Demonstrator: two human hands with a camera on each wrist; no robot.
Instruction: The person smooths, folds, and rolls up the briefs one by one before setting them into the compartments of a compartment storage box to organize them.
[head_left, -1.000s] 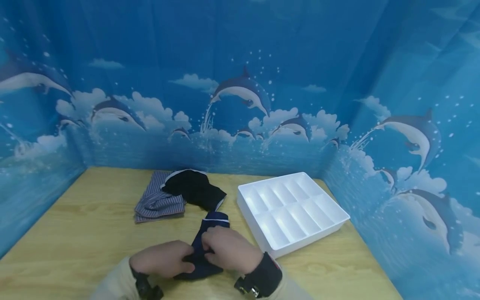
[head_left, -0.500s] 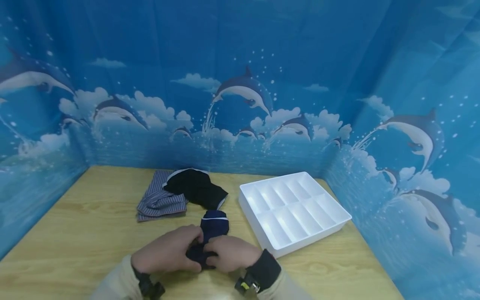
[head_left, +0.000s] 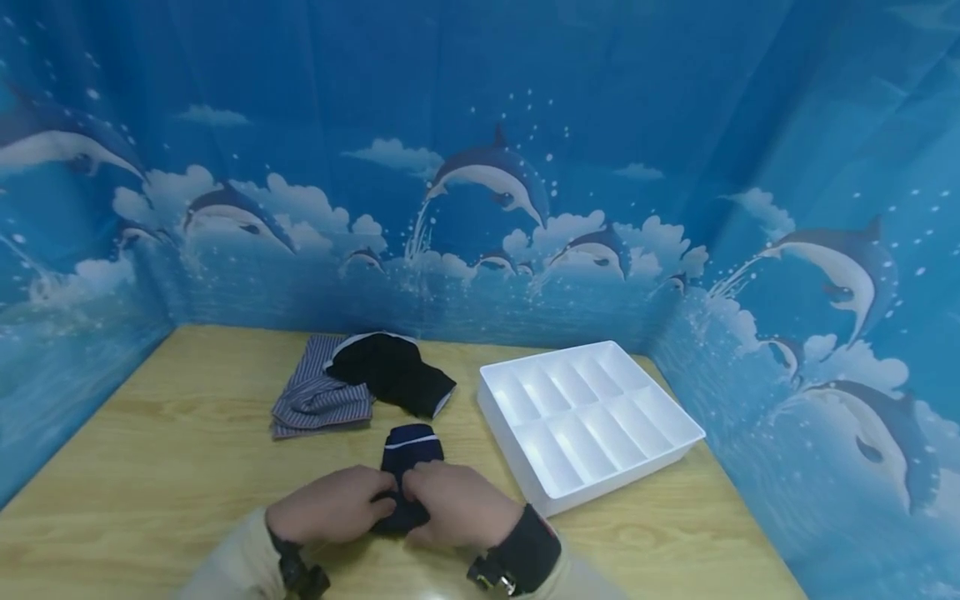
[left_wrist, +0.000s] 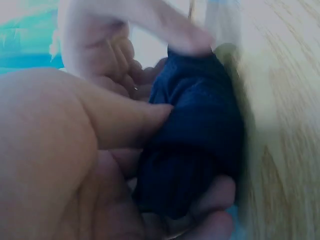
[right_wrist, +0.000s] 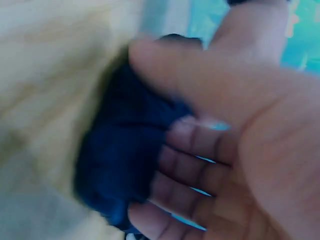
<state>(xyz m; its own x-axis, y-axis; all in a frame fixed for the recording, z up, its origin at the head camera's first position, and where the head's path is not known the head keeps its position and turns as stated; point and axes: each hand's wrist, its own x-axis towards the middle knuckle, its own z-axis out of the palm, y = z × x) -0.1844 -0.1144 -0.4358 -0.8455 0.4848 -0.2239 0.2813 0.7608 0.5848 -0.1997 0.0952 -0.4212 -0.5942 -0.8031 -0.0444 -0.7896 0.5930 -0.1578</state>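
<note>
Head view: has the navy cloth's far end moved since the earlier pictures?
Yes, left: the navy cloth has its far end farther from the white tray.

Hands, two in number: one left hand (head_left: 330,506) and one right hand (head_left: 467,507). Beige sleeves (head_left: 238,567), two; dark wristbands (head_left: 531,543), two, or one of each per arm. Cloth articles, three (counted by colour and pattern, since folds hide the layers): one navy cloth (head_left: 411,452), one grey striped cloth (head_left: 322,410) and one black cloth (head_left: 393,372). White tray (head_left: 507,446), one, divided into ten compartments (head_left: 611,439), that is, two rows of five. Wood-grain tabletop (head_left: 187,450), one. Dolphins (head_left: 495,171) printed on the blue backdrop (head_left: 360,75), roughly a dozen (the smallest are too faint for an exact total). The left wrist view likewise shows two hands and one navy cloth.
</note>
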